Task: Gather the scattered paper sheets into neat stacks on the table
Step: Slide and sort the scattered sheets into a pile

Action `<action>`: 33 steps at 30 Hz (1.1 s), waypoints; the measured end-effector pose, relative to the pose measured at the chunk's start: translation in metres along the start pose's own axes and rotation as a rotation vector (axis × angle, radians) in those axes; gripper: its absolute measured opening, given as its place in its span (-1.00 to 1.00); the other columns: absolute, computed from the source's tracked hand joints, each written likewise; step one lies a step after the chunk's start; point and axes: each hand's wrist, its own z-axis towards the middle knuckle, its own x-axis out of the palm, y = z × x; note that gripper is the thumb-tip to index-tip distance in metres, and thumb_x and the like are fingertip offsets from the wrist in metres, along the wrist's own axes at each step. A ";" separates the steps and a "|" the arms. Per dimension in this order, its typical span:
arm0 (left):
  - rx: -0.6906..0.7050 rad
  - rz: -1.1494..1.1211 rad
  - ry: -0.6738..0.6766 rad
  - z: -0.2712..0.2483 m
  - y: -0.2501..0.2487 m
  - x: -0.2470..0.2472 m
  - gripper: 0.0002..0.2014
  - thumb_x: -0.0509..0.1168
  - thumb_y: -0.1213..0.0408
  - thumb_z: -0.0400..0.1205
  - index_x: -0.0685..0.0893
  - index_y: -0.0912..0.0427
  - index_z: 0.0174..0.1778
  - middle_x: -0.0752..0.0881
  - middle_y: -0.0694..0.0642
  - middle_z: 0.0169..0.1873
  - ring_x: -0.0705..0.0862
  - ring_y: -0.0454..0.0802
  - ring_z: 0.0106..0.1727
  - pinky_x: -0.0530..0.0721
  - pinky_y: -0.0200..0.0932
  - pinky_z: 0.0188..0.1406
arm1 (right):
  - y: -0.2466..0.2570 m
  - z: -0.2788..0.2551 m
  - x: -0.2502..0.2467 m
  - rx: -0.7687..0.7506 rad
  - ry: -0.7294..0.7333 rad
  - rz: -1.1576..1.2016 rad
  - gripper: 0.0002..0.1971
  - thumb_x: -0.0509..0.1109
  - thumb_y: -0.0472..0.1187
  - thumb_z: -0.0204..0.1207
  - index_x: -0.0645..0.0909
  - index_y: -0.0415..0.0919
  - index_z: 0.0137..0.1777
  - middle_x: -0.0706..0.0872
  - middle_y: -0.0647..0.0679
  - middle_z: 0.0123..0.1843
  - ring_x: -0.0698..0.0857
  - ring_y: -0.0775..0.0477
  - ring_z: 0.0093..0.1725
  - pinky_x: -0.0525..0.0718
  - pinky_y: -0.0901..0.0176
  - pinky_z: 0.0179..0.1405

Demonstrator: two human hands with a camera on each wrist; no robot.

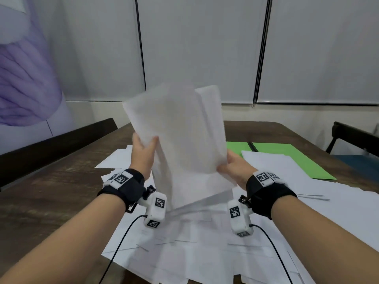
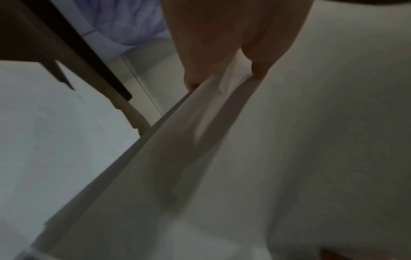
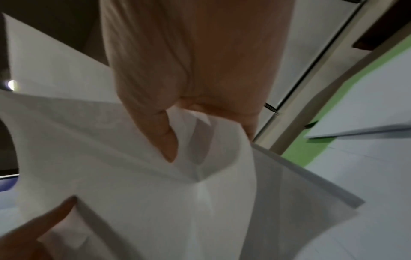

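Holding a bundle [image 1: 184, 144] of sheets above the table [image 1: 51, 193], you pinch its side edges with left hand [image 1: 143, 152] and right hand [image 1: 235, 167]; its long axis stands near upright, top toward 12 o'clock.

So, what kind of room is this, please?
Probably an office or meeting room: a long wooden table covered with loose white sheets, a green folder, dark chairs around it, and roller blinds behind.
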 end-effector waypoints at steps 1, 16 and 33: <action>0.062 -0.007 -0.002 -0.002 -0.011 0.003 -0.53 0.35 0.28 0.62 0.36 0.14 0.42 0.63 0.06 0.30 0.62 -0.03 0.32 0.50 0.11 0.45 | 0.007 0.002 0.002 -0.032 -0.019 0.010 -0.50 0.41 -0.54 0.33 0.56 -0.04 0.19 0.78 -0.03 0.07 0.74 -0.09 0.10 0.70 0.04 0.17; 0.139 0.187 0.141 -0.025 -0.019 -0.001 -0.19 0.35 0.07 0.62 -0.04 -0.21 0.66 0.57 -0.02 0.24 0.62 -0.13 0.28 0.58 -0.03 0.34 | 0.006 0.001 0.024 0.005 -0.172 0.214 -0.63 0.59 -0.17 0.42 0.65 -0.10 0.21 0.81 -0.04 0.14 0.77 -0.08 0.15 0.68 -0.10 0.24; -0.072 0.179 0.063 -0.029 0.001 -0.009 -0.75 0.12 0.02 0.74 0.38 0.10 0.20 0.61 -0.02 0.10 0.59 0.01 0.18 0.55 0.01 0.28 | -0.008 0.004 0.043 0.019 -0.335 0.155 -0.65 0.46 -0.34 0.51 0.46 -0.11 0.23 0.74 -0.06 0.09 0.74 -0.09 0.07 0.67 0.00 0.20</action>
